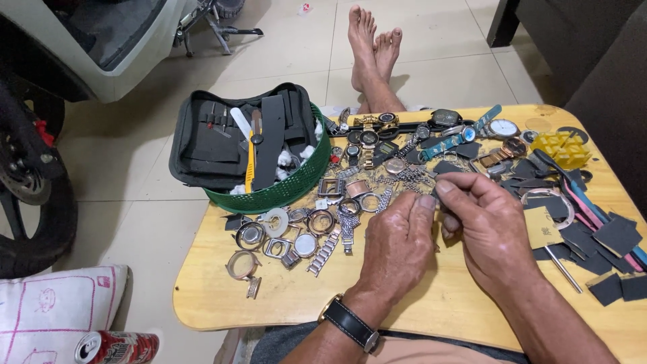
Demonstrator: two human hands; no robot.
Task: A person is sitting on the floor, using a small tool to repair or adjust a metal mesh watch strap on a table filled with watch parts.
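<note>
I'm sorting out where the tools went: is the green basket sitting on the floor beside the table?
No. The green basket rests on the wooden table's far left corner, with the black tool pouch lying in it.

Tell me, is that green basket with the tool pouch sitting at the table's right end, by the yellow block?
Not quite. The head view shows the green basket with the tool pouch at the table's left end; the yellow block is at the right.
</note>
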